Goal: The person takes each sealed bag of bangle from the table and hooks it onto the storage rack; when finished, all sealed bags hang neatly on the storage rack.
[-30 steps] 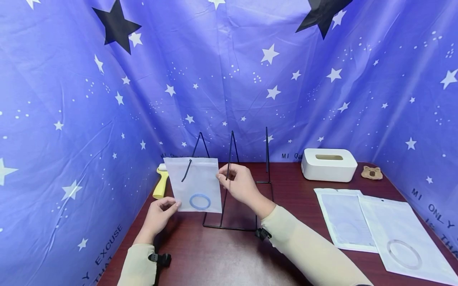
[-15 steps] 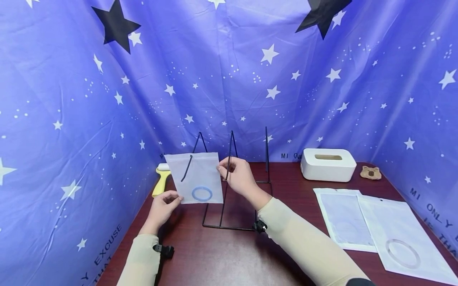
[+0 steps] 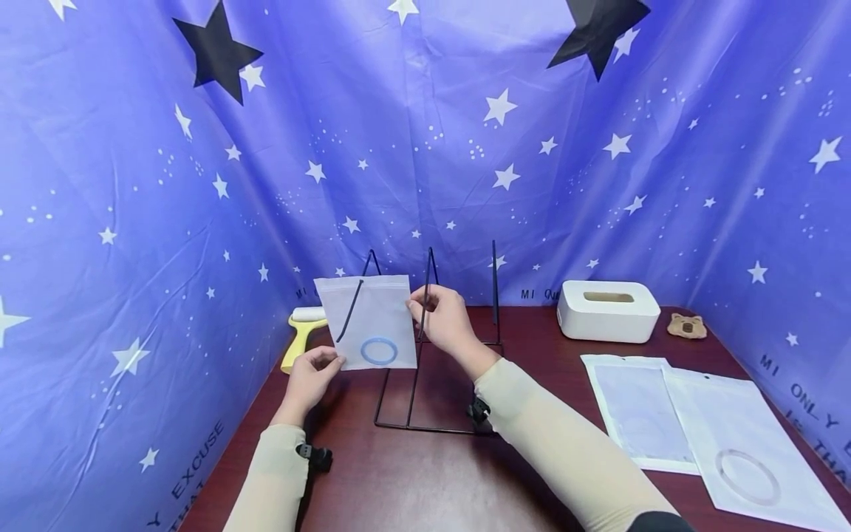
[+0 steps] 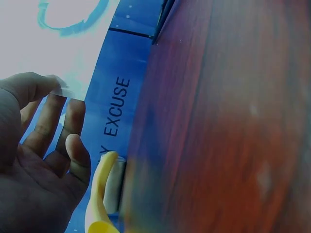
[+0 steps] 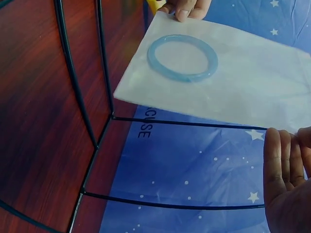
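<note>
A small white zip bag (image 3: 359, 310) with a blue ring (image 3: 379, 352) inside is held up at the left side of a black wire rack (image 3: 412, 403). One rod of the rack runs down in front of the bag from near its top edge; whether it passes through a hole cannot be told. My left hand (image 3: 312, 380) pinches the bag's lower left corner between thumb and fingers. At the bag's right edge, near the top, my right hand (image 3: 448, 321) pinches the film, behind the rack's middle rod. The left wrist view shows the pinched corner (image 4: 73, 92) close up.
A yellow-handled roller (image 3: 299, 336) lies behind the left hand. To the right lie two larger white bags (image 3: 638, 414), one partly over the other. A white tissue box (image 3: 608, 314) and a small bear-shaped piece (image 3: 687, 326) stand at the back right. Starry cloth surrounds the table.
Both hands have lifted the bag a little and shifted it slightly right and away. The grips stay the same. The rod remains in front of the bag, now nearer its top edge.
</note>
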A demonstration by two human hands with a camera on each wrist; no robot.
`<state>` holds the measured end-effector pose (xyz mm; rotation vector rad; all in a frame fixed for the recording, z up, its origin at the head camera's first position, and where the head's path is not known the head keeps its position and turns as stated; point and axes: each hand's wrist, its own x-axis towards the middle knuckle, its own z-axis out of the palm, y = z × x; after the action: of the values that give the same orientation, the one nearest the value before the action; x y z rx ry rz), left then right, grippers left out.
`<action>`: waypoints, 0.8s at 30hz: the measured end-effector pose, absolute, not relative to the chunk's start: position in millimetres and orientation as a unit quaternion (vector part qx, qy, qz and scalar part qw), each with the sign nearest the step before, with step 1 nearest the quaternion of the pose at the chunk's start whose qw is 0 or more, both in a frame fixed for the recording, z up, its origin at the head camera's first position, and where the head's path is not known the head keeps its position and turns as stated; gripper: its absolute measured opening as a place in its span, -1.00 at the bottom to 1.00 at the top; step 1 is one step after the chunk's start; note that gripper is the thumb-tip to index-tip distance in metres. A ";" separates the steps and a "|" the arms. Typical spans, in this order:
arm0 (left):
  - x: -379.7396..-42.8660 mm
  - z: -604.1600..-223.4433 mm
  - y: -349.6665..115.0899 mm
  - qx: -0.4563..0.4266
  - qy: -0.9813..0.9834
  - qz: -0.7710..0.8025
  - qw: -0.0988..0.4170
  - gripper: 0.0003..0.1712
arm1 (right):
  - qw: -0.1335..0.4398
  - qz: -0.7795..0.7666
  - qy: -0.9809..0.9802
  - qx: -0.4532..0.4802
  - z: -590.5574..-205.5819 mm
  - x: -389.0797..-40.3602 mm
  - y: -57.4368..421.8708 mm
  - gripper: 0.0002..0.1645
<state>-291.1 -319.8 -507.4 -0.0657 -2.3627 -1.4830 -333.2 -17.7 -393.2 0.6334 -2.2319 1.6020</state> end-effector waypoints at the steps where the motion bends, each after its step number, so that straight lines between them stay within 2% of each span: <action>1: -291.5 -507.7 -318.9 -0.022 -0.833 -0.525 0.176 -0.85 | 0.159 0.563 -0.780 0.222 -393.8 -334.9 -18.0 -0.93; 9: -299.4 -508.3 -315.3 -0.014 -0.824 -0.532 0.194 -0.86 | 0.143 0.590 -0.766 0.212 -392.7 -342.6 -21.2 -0.94; 19: -305.0 -511.3 -315.1 -0.008 -0.824 -0.531 0.197 -0.83 | 0.179 0.548 -0.791 0.208 -392.5 -347.5 -21.5 -0.96; 24: -304.7 -511.6 -315.8 0.001 -0.823 -0.534 0.194 -0.85 | 0.161 0.552 -0.789 0.215 -392.8 -346.9 -20.0 -0.95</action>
<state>-304.7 -315.8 -511.6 0.0031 -2.3073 -1.4988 -346.9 -20.0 -392.8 0.6150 -2.2549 1.5761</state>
